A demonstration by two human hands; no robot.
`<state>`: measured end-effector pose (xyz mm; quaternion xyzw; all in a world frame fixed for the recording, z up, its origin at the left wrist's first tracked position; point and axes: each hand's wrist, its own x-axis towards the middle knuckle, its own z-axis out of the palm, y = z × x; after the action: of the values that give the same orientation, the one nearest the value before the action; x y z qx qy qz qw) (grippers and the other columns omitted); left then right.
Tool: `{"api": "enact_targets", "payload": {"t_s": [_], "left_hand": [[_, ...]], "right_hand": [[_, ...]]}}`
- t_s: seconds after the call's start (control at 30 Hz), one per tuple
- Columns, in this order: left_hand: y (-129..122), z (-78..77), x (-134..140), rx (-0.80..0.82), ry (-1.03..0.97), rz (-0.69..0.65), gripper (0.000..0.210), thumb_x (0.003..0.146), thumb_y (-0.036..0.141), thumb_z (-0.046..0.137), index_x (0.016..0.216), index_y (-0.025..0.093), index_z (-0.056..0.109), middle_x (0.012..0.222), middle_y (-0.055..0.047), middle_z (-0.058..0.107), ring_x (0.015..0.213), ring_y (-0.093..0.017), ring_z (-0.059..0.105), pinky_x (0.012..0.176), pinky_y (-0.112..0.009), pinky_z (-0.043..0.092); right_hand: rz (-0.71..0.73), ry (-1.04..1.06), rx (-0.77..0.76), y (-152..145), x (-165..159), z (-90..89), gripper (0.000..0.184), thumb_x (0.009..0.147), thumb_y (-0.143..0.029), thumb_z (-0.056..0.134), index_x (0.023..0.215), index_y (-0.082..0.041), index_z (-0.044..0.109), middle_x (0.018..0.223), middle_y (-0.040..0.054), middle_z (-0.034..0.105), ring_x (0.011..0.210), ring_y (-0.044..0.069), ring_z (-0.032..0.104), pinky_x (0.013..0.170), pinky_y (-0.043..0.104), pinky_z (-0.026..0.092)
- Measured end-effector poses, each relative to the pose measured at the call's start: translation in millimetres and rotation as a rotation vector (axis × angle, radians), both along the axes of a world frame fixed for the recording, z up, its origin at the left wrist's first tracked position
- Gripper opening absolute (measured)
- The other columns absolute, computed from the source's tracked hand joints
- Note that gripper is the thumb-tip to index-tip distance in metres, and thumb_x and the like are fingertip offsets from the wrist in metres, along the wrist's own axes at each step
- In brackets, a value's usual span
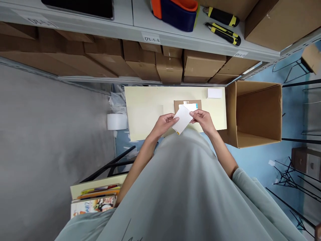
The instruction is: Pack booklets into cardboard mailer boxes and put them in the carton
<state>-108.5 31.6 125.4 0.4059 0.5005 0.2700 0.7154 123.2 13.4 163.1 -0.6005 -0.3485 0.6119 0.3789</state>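
Note:
Between my hands is a small white card or label (182, 119), tilted, with a yellow mark at its lower corner. My left hand (164, 124) pinches its left edge between thumb and fingers. At its upper right edge, my right hand (202, 119) is closed on it too. Just beyond lies a small brown cardboard box (177, 104) on the pale yellow table (145, 110), partly covered by the card and my right hand. A white label (192, 107) with a blue mark shows on the box's top. What is printed on the card is too small to read.
A stack of white labels (214, 93) sits at the table's back right. An open carton (258, 113) stands at the right. Left are a white roll (117, 122) and crumpled plastic (117, 102). The shelf (170, 38) above holds two utility knives (223, 25) and a tape dispenser (178, 15).

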Motion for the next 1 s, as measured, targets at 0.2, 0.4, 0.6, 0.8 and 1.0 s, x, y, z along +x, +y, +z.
{"api": "enact_targets", "payload": {"t_s": [0.2, 0.4, 0.6, 0.8, 1.0], "left_hand": [[3, -1.6, 9, 0.200, 0.215, 0.046, 0.055, 0.080, 0.072, 0.086, 0.109, 0.024, 0.082, 0.119, -0.010, 0.082, 0.116, -0.032, 0.075, 0.106, -0.045, 0.061], [-13, 32.1, 34, 0.385, 0.191, 0.033, 0.043, 0.097, 0.061, 0.075, 0.122, 0.027, 0.082, 0.139, -0.010, 0.077, 0.131, -0.028, 0.072, 0.120, -0.045, 0.058], [-19, 55.7, 47, 0.375, 0.134, 0.112, 0.050, 0.094, 0.065, 0.080, 0.127, 0.029, 0.083, 0.143, -0.010, 0.075, 0.138, -0.030, 0.070, 0.121, -0.048, 0.060], [-16, 58.0, 45, 0.363, 0.072, 0.165, 0.051, 0.095, 0.064, 0.081, 0.131, 0.027, 0.083, 0.145, -0.009, 0.076, 0.136, -0.031, 0.073, 0.122, -0.049, 0.059], [-15, 55.1, 47, 0.402, 0.038, 0.168, 0.050, 0.096, 0.060, 0.083, 0.133, 0.026, 0.082, 0.144, -0.011, 0.077, 0.134, -0.030, 0.075, 0.121, -0.050, 0.060]], "right_hand": [[0.039, 0.036, -0.031, -6, 7, 0.8, 0.058, 0.070, -0.076, 0.095, 0.085, -0.024, 0.078, 0.078, 0.0000, 0.076, 0.072, 0.018, 0.075, 0.073, 0.033, 0.066], [-0.048, 0.024, 0.026, -8, 2, -0.3, 0.053, 0.075, -0.075, 0.092, 0.085, -0.026, 0.075, 0.091, 0.0003, 0.076, 0.087, 0.018, 0.073, 0.086, 0.036, 0.070], [-0.039, 0.125, 0.036, -8, -3, 19.7, 0.048, 0.082, -0.071, 0.090, 0.093, -0.027, 0.076, 0.098, 0.0001, 0.075, 0.098, 0.019, 0.074, 0.093, 0.038, 0.072], [0.054, 0.169, 0.070, -7, 6, 38.5, 0.044, 0.085, -0.069, 0.089, 0.101, -0.030, 0.081, 0.117, 0.0031, 0.080, 0.112, 0.023, 0.076, 0.100, 0.043, 0.070], [0.087, 0.195, 0.078, -5, 12, 42.9, 0.043, 0.087, -0.068, 0.089, 0.099, -0.027, 0.082, 0.128, 0.0057, 0.081, 0.116, 0.026, 0.076, 0.105, 0.047, 0.067]]}}
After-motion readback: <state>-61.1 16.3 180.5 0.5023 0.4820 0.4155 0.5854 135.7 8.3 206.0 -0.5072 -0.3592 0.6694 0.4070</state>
